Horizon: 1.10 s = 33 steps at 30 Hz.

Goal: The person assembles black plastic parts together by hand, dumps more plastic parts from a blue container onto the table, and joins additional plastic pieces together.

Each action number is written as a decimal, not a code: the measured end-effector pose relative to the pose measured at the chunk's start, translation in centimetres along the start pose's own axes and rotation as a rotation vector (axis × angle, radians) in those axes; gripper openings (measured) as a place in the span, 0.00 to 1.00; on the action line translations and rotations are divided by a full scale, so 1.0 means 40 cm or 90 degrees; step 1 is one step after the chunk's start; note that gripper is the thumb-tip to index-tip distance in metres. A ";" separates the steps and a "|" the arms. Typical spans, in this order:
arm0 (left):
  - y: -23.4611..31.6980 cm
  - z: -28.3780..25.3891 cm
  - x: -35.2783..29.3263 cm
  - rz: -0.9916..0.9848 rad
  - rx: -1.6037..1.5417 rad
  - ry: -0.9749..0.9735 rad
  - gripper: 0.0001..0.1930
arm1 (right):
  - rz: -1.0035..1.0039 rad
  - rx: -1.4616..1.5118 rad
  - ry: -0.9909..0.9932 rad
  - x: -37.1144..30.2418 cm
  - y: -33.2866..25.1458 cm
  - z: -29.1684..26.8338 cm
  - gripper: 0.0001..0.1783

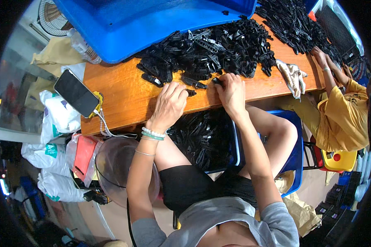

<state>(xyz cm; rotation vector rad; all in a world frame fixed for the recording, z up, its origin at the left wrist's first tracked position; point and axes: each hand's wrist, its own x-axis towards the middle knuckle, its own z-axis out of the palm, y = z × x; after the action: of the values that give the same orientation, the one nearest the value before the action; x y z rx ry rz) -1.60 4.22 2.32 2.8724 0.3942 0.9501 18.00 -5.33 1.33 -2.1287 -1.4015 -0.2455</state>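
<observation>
My left hand, with bead bracelets at the wrist, is closed at the near edge of the wooden table. A small black plastic part sticks out from its fingertips. Closed too, my right hand pinches another black plastic part between thumb and fingers, just above the tabletop. Beyond both hands spreads a heap of similar black plastic parts, with a few loose ones lying nearest to my fingers. Between my knees, under the table edge, stands a blue-rimmed bin holding more black parts.
A big blue bin lies tipped behind the heap. At left are a phone with a cable and a clear bucket. A crumpled cloth lies at right. Farther right, a person in a yellow shirt reaches into another black pile.
</observation>
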 end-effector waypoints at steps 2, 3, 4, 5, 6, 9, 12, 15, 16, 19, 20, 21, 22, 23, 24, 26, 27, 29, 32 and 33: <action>0.014 -0.033 -0.009 -0.038 -0.045 0.024 0.09 | -0.008 0.100 0.022 -0.007 0.022 0.013 0.13; 0.025 -0.060 -0.028 -0.096 -0.070 0.054 0.12 | -0.015 0.131 0.052 -0.017 0.030 0.020 0.16; 0.043 -0.088 -0.048 -0.158 -0.094 0.086 0.14 | 0.010 0.123 0.044 -0.025 0.039 0.016 0.20; 0.050 -0.118 -0.089 -0.249 -0.145 0.111 0.20 | 0.029 0.135 0.005 -0.036 0.056 0.015 0.21; 0.064 -0.152 -0.130 -0.334 -0.185 0.134 0.24 | 0.048 0.147 -0.034 -0.046 0.078 0.014 0.23; 0.039 -0.234 -0.319 -0.552 -0.315 0.101 0.24 | 0.095 0.115 -0.062 -0.045 0.077 -0.039 0.17; -0.034 -0.243 -0.633 -0.841 -0.613 0.206 0.20 | 0.113 0.143 -0.113 -0.025 0.027 -0.065 0.15; -0.018 -0.173 -0.845 -0.746 0.260 -0.284 0.14 | 0.147 0.231 -0.123 -0.019 0.012 -0.048 0.14; -0.011 -0.172 -0.831 -0.740 0.255 -0.286 0.14 | 0.152 0.227 -0.121 -0.023 0.021 -0.041 0.14; 0.000 -0.180 -0.751 -0.961 -0.018 -0.054 0.15 | 0.183 0.575 -0.102 -0.030 0.035 -0.025 0.12; 0.002 -0.188 -0.714 -0.953 -0.021 -0.053 0.15 | 0.183 0.573 -0.095 -0.030 0.024 -0.022 0.12; 0.003 -0.193 -0.680 -0.929 -0.250 0.088 0.15 | 0.183 0.573 -0.082 -0.032 0.015 -0.016 0.12; 0.009 -0.203 -0.643 -0.881 -0.476 0.226 0.16 | 0.183 0.575 -0.071 -0.035 0.015 -0.011 0.12; 0.013 -0.205 -0.584 -0.763 -0.528 0.235 0.17 | 0.007 0.353 -0.003 -0.037 0.056 0.009 0.13; 0.023 -0.206 -0.528 -0.758 -0.530 0.233 0.17 | -0.001 0.316 0.004 -0.043 0.037 0.010 0.14; 0.046 -0.175 -0.382 -0.600 -0.594 0.287 0.14 | 0.059 0.218 -0.024 -0.056 0.044 -0.011 0.14; 0.050 -0.139 -0.327 -0.536 -0.608 0.303 0.14 | 0.027 0.165 -0.004 -0.066 0.068 -0.008 0.14; 0.058 -0.076 -0.222 -0.445 -0.622 0.320 0.13 | 0.049 0.118 -0.026 -0.073 0.048 -0.035 0.15; 0.062 -0.018 -0.112 -0.337 -0.417 0.224 0.11 | 0.068 0.297 -0.119 -0.073 0.029 -0.054 0.16; 0.059 -0.005 -0.095 -0.299 -0.339 0.209 0.11 | 0.054 0.376 -0.148 -0.075 0.009 -0.056 0.16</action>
<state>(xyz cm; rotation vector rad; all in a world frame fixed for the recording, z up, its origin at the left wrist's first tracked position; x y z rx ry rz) -4.14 0.95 0.70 2.0299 0.6799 1.2026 17.34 -9.00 1.68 -1.7458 -1.2969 0.4153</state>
